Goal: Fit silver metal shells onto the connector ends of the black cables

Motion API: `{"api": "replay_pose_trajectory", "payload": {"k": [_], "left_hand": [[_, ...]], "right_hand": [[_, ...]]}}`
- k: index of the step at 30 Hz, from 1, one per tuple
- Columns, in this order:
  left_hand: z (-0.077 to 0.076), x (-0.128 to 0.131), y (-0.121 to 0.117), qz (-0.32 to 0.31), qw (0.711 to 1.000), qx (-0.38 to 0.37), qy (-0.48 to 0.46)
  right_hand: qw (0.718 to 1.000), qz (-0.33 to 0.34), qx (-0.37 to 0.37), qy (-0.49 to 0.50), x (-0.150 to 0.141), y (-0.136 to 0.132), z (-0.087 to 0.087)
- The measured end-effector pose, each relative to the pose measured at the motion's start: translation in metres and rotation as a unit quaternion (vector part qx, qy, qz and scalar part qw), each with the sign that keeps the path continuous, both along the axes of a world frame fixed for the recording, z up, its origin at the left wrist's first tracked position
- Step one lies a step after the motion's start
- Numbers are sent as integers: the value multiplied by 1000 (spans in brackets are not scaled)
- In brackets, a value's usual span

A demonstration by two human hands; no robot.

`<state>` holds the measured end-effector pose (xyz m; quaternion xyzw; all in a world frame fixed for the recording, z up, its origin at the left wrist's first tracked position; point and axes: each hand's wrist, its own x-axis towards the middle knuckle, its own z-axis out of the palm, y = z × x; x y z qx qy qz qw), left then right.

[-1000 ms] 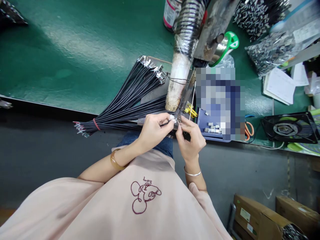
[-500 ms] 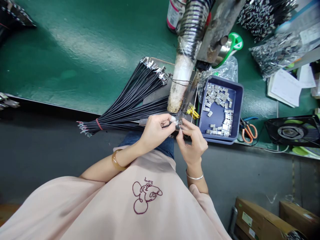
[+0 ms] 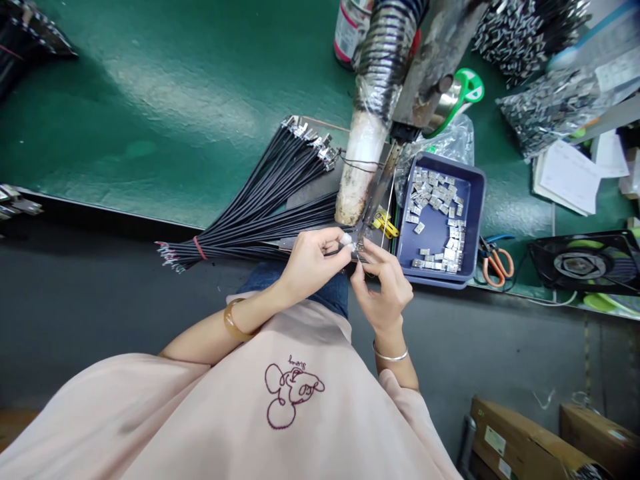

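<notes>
Below the tip of the soldering iron (image 3: 375,200), my two hands meet at the table's front edge. My left hand (image 3: 317,260) is closed in a pinch on a small metal USB connector, largely covered by the fingers; white wrapping covers a fingertip. Close by on the right, my right hand (image 3: 384,283) pinches a thin dark cable, most of it hidden by the fingers. To the left lies a bundle of black cables (image 3: 250,193), tied with a red band (image 3: 199,248), with metal connectors on many far ends. A blue tray (image 3: 479,207) of loose USB connectors (image 3: 435,190) stands right of my hands.
A wrapped extraction hose (image 3: 387,67) hangs over the work spot. A yellow cutter (image 3: 386,224) lies beside the tray, orange-handled pliers (image 3: 499,267) to its right. Further right are a black fan (image 3: 585,262) and papers (image 3: 567,177). A solder spool (image 3: 453,100) sits behind.
My right hand has shifted very slightly left and down, its fingers still pinched. My left hand stays in place. The view has moved a little.
</notes>
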<state>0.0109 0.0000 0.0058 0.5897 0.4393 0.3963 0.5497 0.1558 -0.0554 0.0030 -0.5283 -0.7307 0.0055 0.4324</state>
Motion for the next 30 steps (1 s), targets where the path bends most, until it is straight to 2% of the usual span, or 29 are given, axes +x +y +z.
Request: {"api": "replay_pose_trajectory", "payload": {"k": [4, 7, 9, 12, 15, 17, 19, 22, 24, 25, 27, 28, 30], "left_hand": [[3, -2, -2, -10, 1000, 1, 6], [12, -9, -5, -41, 999, -13, -13], [21, -16, -5, -68, 996, -31, -41], [33, -31, -6, -104, 987, -83, -88], [39, -48, -7, -88, 983, -105, -121], [39, -60, -9, -89, 980, -101, -146], [37, -72, -10, -116, 973, -87, -177], [36, -85, -11, -215, 955, -72, -192], [35, -85, -13, -286, 941, -72, -164], [33, -83, -15, -303, 941, -68, -134], [24, -74, -20, -262, 964, -44, -24], [16, -69, -23, -220, 974, -5, 47], [-2, -58, -29, -170, 971, 100, 135]], "right_hand": [[999, -9, -15, 41, 4, -5, 0], [988, -38, -39, 144, 10, -11, 3], [986, -34, -76, 145, 14, -14, 7], [986, 46, -157, 11, 17, -17, 12], [966, 125, -189, -121, 14, -14, 11], [957, 138, -182, -178, 9, -11, 7], [950, 134, -171, -225, 2, -8, 2], [940, 138, -165, -267, -6, -4, -3], [943, 142, -156, -259, -8, -2, -3], [949, 139, -147, -243, -7, -1, -2], [964, 124, -124, -198, -3, 0, 1], [972, 113, -111, -171, 0, -1, 4], [986, 86, -84, -117, 8, -1, 9]]}}
